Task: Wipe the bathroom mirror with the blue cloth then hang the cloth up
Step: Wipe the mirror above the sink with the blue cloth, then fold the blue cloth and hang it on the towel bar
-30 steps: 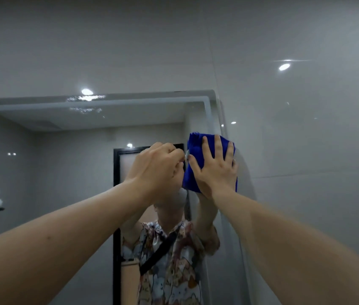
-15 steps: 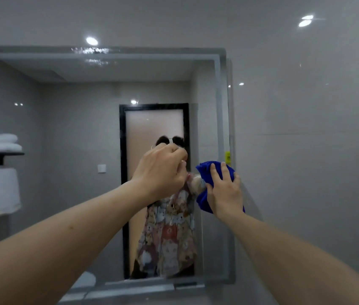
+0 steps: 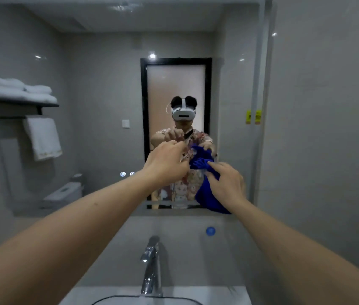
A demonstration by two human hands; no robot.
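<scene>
The blue cloth (image 3: pixel 205 194) hangs bunched between my hands, in front of the lower right part of the bathroom mirror (image 3: pixel 99 106) and off the glass. My right hand (image 3: pixel 227 183) grips it from the right, index finger stretched over the gathered top. My left hand (image 3: pixel 165 166) has its fingers curled and pinched at the left end of that gathered top. The rest of the cloth droops past the mirror's bottom edge. The mirror reflects me holding the cloth at chest height.
A small round blue hook (image 3: pixel 210 231) sits on the wall below the mirror, right of the chrome faucet (image 3: pixel 151 265). The white basin (image 3: pixel 108 296) lies at the bottom. Grey tiled wall (image 3: pixel 328 128) stands to the right. Reflected white towels hang on a rack.
My hands and the cloth have come down from the mirror's upper right corner to its lower edge. The cloth went from pressed flat on the glass to bunched between both hands.
</scene>
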